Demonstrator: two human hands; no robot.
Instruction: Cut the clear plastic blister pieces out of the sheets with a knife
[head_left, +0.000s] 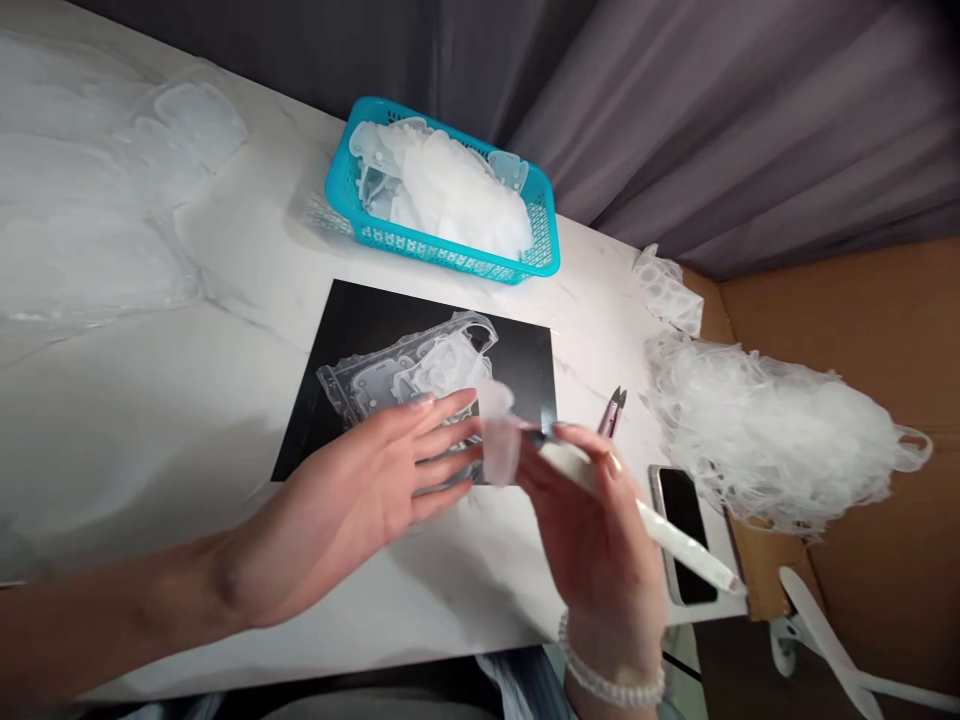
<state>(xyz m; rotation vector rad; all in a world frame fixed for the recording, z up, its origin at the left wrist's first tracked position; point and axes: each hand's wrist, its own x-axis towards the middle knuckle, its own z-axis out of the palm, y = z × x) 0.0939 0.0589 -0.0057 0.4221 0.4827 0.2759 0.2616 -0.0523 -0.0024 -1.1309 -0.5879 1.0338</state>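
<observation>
My left hand (360,490) reaches in from the left with its fingers stretched out and slightly apart. Its fingertips meet the edge of a small translucent plastic piece (500,445), blurred, which stands between both hands. In my right hand (600,520) lies a slim white-handled, pen-like tool (686,548), its dark end near the plastic piece and its tip not clear. Whether the right fingers also grip the piece, I cannot tell. Below the hands, a clear plastic bag (375,362) with translucent pieces inside rests on a black mat (315,420).
Behind the mat stands a turquoise basket (450,262) full of translucent pieces. Large clear bags (90,200) lie at the left. To the right are pink-handled nippers (613,412), a phone (684,530) and a heap of plastic scraps (780,430) by a cardboard box (862,330).
</observation>
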